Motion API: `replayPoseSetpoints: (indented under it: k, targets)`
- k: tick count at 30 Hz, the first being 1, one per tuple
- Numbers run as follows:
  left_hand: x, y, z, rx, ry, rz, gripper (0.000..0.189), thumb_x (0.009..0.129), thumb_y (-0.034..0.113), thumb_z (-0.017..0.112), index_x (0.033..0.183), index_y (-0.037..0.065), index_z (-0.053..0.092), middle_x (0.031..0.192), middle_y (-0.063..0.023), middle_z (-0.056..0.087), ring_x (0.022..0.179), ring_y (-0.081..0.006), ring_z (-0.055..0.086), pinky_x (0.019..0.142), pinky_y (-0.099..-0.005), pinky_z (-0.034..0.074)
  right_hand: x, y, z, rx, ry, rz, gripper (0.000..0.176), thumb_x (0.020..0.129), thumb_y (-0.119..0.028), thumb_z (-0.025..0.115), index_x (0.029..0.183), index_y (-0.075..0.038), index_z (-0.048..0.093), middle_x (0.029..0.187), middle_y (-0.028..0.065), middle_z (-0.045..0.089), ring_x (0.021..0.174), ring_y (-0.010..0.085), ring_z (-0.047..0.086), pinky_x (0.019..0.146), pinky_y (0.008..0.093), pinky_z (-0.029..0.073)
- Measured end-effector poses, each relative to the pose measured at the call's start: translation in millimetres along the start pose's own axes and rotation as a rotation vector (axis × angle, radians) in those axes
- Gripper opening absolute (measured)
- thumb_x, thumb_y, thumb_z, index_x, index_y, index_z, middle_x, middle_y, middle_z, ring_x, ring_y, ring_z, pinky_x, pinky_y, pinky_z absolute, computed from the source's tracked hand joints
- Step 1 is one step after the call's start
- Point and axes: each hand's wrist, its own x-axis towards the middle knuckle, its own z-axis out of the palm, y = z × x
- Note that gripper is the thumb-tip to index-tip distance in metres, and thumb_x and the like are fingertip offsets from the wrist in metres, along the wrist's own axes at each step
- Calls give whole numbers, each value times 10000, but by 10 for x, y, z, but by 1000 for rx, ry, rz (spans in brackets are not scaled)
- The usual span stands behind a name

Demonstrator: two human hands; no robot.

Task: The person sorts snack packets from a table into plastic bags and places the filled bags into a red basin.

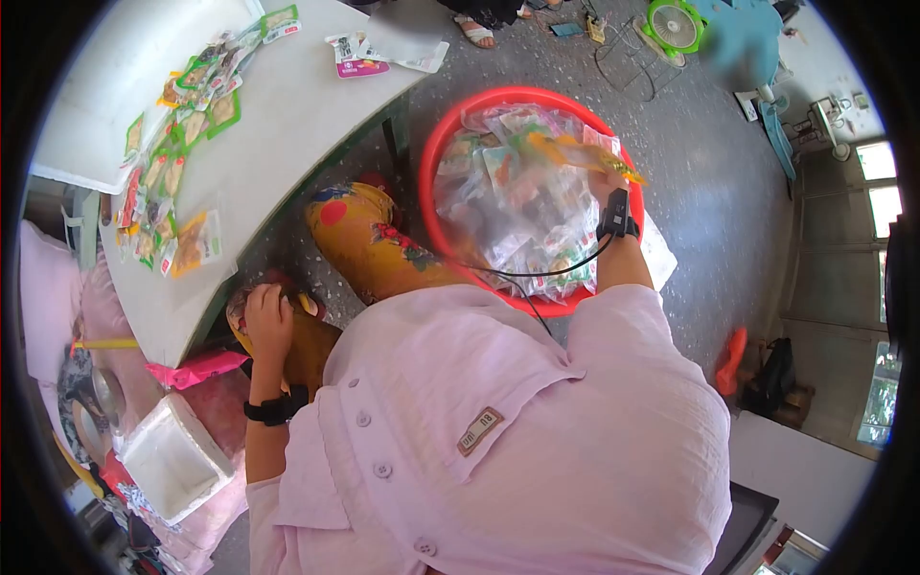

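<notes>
My left hand (267, 321) rests on my knee in yellow flowered trousers (369, 240), fingers lying flat, with nothing in it. My right hand (606, 182) is over the far right side of a red basin (428, 182). It grips a yellow snack packet (575, 153), which is smeared by motion; the fingers are partly hidden. Clear plastic packets (517, 211) fill the basin, some with green or red printing. To the left, several small food packets (196, 125) with green, red and yellow edges lie in a loose row on the white table (287, 125).
A white foam box (91, 105) stands at the table's far left. More packets (359, 57) lie near its back edge. A smaller foam box (177, 460) sits at lower left. Beyond the basin are a green fan (674, 26) and another person's sandalled foot (476, 32). A cable (537, 275) runs from my right wrist.
</notes>
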Motion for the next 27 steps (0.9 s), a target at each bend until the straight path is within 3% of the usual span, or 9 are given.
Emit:
replayPoseSetpoints:
  k: [4, 7, 12, 16, 18, 19, 24, 27]
  targets:
    - [-78, -49, 34, 54, -1, -40, 205, 693, 89, 500, 877, 0, 508, 919, -145, 494, 866, -305, 465, 767, -379, 366, 158, 121, 137, 147, 119, -76, 238, 782, 50, 368, 1011, 22, 428, 978, 159, 521, 891, 283, 528, 761, 386, 459]
    - [-88, -60, 33, 67, -64, -98, 210, 698, 96, 501, 886, 3, 507, 948, -149, 491, 899, -304, 457, 790, -379, 354, 547, 146, 111, 30, 1, -103, 240, 774, 59, 377, 1006, 23, 430, 972, 158, 523, 883, 279, 533, 746, 377, 468]
    - [-69, -41, 53, 125, -99, -146, 199, 678, 94, 519, 864, 23, 517, 939, -126, 489, 887, -288, 457, 777, -374, 352, 994, 173, 230, 92, 20, -130, 241, 754, 61, 423, 991, 15, 431, 922, 131, 534, 813, 243, 550, 692, 337, 486]
    - [-40, -63, 68, 142, -91, -130, 206, 665, 93, 531, 860, 31, 520, 935, -119, 489, 887, -286, 457, 769, -382, 352, 1085, 257, 387, 100, 128, -180, 243, 760, 45, 425, 1000, 12, 434, 949, 122, 528, 861, 248, 530, 706, 345, 475]
    - [-19, -25, 32, 122, -84, -162, 209, 657, 93, 538, 857, 35, 521, 925, -115, 490, 886, -284, 457, 766, -386, 353, 1245, 263, 283, 106, -94, -125, 253, 776, 10, 412, 1028, 3, 426, 980, 128, 516, 876, 253, 523, 699, 356, 471]
    - [-8, -26, 37, 124, -83, -166, 208, 652, 87, 538, 853, 36, 521, 920, -116, 490, 878, -286, 460, 762, -382, 358, 1206, 313, 338, 3, 26, -165, 291, 784, -31, 395, 1072, 13, 393, 983, 130, 507, 839, 251, 529, 677, 329, 471]
    - [77, -17, 54, 93, -48, -189, 209, 634, 68, 541, 839, 33, 517, 897, -120, 487, 849, -287, 468, 741, -375, 372, 1253, 661, 109, -374, 194, -62, 220, 794, -62, 373, 998, 18, 395, 905, 113, 497, 767, 226, 520, 654, 297, 465]
    - [111, 37, 15, 81, 25, -163, 203, 629, 46, 536, 830, 26, 510, 896, -127, 480, 841, -296, 466, 738, -380, 373, 1042, 806, 217, -207, 357, 63, 180, 804, -92, 354, 939, 19, 394, 813, 95, 495, 692, 213, 513, 620, 274, 465]
